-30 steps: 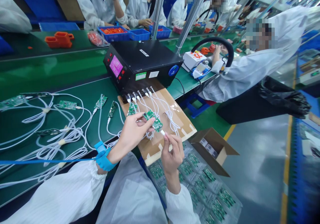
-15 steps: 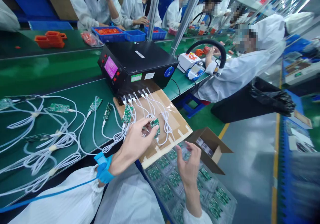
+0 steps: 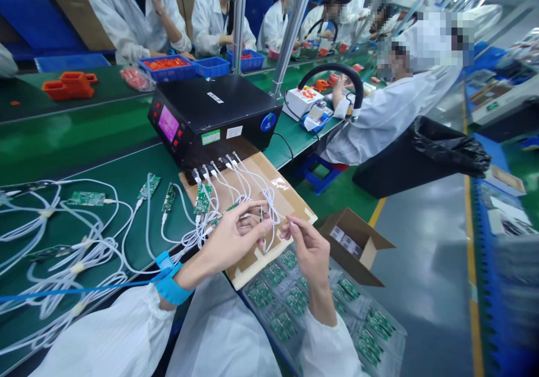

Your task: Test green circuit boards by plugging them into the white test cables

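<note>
My left hand (image 3: 233,234), with a blue wrist strap (image 3: 170,281), is closed on a small green circuit board (image 3: 261,215), turned edge-on above the cardboard sheet (image 3: 256,183). A white cable (image 3: 269,200) runs down beside that board. To its right, my right hand (image 3: 309,248) is closed in a pinch, a small gap from the board; anything between its fingertips is too small to make out. Left of my hands, other circuit boards lie on white cables, among them one near the box (image 3: 202,197) and another further left (image 3: 149,187).
A black box with a pink screen (image 3: 214,110) feeds several white cables. Below my right hand lies a clear tray of circuit boards (image 3: 282,326). An open carton (image 3: 353,242) and a black bin (image 3: 404,164) stand to the right. Co-workers sit across the belt and at the right.
My right hand has gone from spread fingers to a pinch and moved up and left towards the board. The board in my left hand has turned edge-on. The whole view has shifted slightly.
</note>
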`<state>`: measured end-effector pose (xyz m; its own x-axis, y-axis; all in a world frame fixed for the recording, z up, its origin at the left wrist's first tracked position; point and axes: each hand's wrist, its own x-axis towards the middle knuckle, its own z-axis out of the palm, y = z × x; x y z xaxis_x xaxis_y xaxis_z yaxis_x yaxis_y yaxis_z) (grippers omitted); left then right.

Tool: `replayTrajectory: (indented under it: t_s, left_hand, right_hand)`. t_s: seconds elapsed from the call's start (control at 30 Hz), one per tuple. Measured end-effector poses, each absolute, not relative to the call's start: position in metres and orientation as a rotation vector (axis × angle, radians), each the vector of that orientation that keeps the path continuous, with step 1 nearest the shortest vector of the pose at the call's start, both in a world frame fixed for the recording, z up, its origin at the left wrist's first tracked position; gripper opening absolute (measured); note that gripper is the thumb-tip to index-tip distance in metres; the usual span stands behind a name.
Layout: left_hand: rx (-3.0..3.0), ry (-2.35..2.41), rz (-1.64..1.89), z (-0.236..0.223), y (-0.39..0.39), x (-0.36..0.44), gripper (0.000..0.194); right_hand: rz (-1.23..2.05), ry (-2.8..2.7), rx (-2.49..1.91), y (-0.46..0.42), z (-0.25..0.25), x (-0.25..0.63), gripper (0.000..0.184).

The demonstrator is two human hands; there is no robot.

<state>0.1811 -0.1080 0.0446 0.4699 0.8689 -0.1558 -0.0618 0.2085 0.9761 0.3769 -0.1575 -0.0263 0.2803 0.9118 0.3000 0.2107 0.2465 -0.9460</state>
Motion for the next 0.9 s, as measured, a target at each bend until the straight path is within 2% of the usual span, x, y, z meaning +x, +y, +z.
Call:
replayTrajectory:
  t_s: [0.13,0.2,0.37,0.57,0.9]
  left_hand:
    - [1.077,0.820,0.740,0.049,-0.108,0.180,0.056]
    - [1.035,0.804,0.741,0.046,-0.108,0.180,0.056]
    - [1.011,0.762,0.750,0.035,-0.107,0.180,0.058]
    - [0.992,0.788,0.751,0.035,-0.107,0.185,0.057]
    - [0.999,0.811,0.744,0.035,-0.108,0.188,0.051]
  right_hand:
    - [0.429,-1.412,-1.226,-0.135,-0.014,0.365,0.011]
    - [0.361,-1.487,-1.194,-0.130,-0.010,0.363,0.012]
    - [0.476,-1.598,-1.021,-0.127,-0.008,0.363,0.028]
    - [0.366,-1.609,-0.973,-0.127,-0.008,0.368,0.039]
    - [0.357,-1.583,-1.005,-0.126,-0.007,0.371,0.036]
